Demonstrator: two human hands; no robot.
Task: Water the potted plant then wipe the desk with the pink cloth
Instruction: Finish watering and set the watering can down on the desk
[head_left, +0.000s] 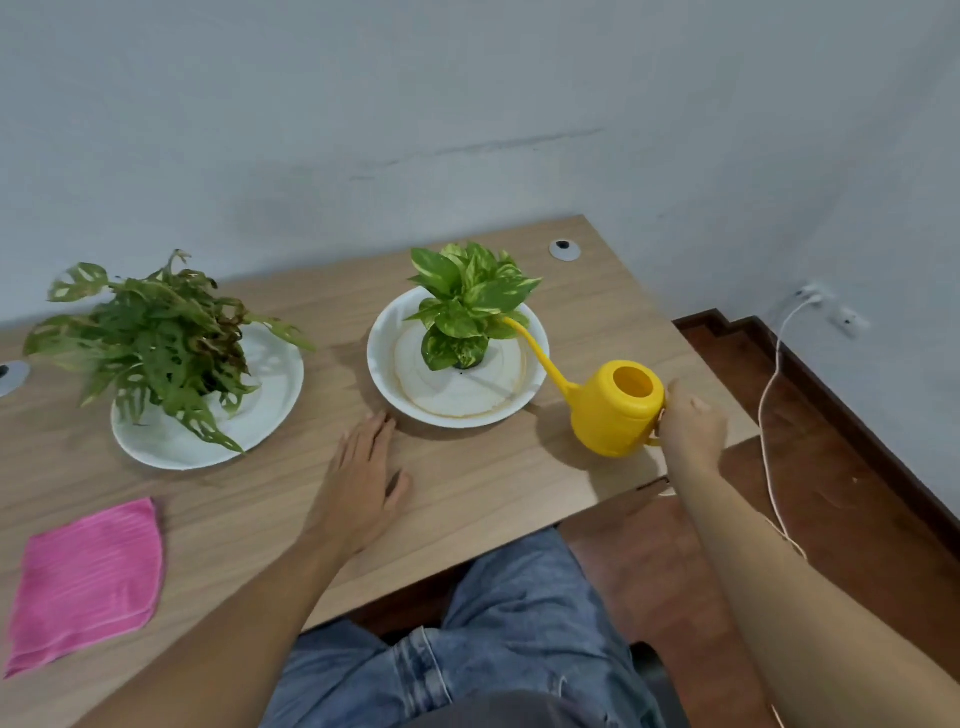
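Yellow watering can (615, 410) in right hand (691, 421), spout among potted plant (470, 306)

The scene was evenly and softly lit, moderately bright, with no hard beams. Shadows were faint and short: a soft dark rim lay under the white plate (395, 358) on its near side, and a dim patch sat on the desk (493, 483) beneath the yellow watering can (615, 410). The wall (467, 104) looked flat grey-blue, slightly mottled. No strong glare showed, only a mild sheen on the plate. The wide lens bent the desk edges and stretched the forearms toward the lower corners. The left-hand plant (156, 338) looked slightly smeared, and overall detail was soft, as from compression.
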